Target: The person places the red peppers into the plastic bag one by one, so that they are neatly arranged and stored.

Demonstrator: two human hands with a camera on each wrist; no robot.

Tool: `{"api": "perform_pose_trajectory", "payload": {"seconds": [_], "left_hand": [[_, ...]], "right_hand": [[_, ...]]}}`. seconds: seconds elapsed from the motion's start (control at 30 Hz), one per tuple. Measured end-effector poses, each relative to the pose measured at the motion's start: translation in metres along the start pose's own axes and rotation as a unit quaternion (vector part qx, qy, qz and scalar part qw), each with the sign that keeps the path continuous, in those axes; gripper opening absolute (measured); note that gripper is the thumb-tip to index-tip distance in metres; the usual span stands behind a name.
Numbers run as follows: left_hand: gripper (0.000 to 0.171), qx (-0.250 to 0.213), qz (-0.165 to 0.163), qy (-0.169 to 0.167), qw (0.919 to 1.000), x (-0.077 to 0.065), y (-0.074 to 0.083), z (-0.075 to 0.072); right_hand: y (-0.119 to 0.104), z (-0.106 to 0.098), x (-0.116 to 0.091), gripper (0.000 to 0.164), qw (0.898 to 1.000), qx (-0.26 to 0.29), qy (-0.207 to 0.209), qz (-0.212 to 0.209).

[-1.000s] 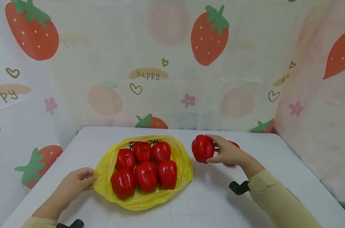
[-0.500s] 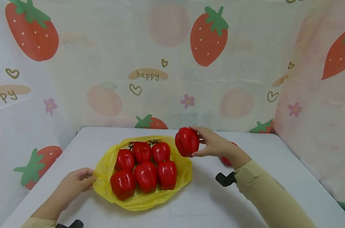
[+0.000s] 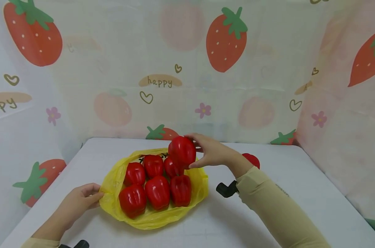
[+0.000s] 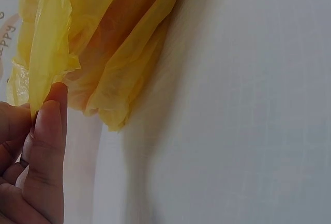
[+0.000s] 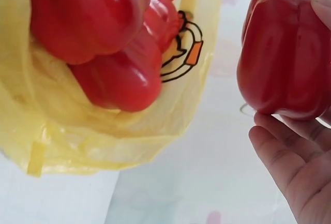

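Observation:
An open yellow plastic bag (image 3: 113, 203) lies on the table with several red bell peppers (image 3: 157, 193) inside. My left hand (image 3: 80, 201) pinches the bag's left edge between thumb and fingers; the left wrist view shows the gathered plastic (image 4: 51, 43) in that pinch. My right hand (image 3: 210, 151) grips another red bell pepper (image 3: 181, 150) from its right side. This pepper is held above the far right part of the bag and partly covers a pepper behind it. In the right wrist view the held pepper (image 5: 284, 53) sits between thumb and fingers, apart from the bag.
One more red bell pepper (image 3: 251, 160) lies on the white table (image 3: 286, 193) behind my right forearm, partly hidden by it. Strawberry-printed cloth (image 3: 187, 79) walls the table at the back and both sides. A black wrist mount (image 3: 227, 189) sticks out beneath my right wrist.
My right hand has carried the held bell pepper leftward and slightly up, from right of the bag to over it. The left hand keeps its pinch on the bag's edge.

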State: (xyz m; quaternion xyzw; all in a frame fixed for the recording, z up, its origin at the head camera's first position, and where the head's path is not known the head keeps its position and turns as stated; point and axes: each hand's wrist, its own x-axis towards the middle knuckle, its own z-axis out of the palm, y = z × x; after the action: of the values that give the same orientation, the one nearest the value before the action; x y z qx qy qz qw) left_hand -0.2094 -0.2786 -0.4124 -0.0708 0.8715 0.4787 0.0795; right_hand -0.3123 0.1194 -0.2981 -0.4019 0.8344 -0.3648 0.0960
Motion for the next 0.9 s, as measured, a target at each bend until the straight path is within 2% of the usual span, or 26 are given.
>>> {"api": "perform_pose_trajectory", "payload": {"seconds": [0.37, 0.67, 0.9], "left_hand": [[0.037, -0.003, 0.018, -0.001, 0.9998, 0.003, -0.001, 0.001], [0.038, -0.005, 0.004, -0.003, 1.0, 0.002, -0.003, 0.001], [0.037, -0.01, 0.022, -0.002, 0.9997, 0.001, -0.002, 0.0]], "right_hand": [[-0.02, 0.017, 0.03, 0.083, 0.999, -0.017, -0.032, -0.037], [-0.039, 0.039, 0.049, 0.089, 0.996, -0.055, -0.067, -0.004], [-0.04, 0.055, 0.064, 0.086, 0.994, -0.073, -0.084, -0.002]]}}
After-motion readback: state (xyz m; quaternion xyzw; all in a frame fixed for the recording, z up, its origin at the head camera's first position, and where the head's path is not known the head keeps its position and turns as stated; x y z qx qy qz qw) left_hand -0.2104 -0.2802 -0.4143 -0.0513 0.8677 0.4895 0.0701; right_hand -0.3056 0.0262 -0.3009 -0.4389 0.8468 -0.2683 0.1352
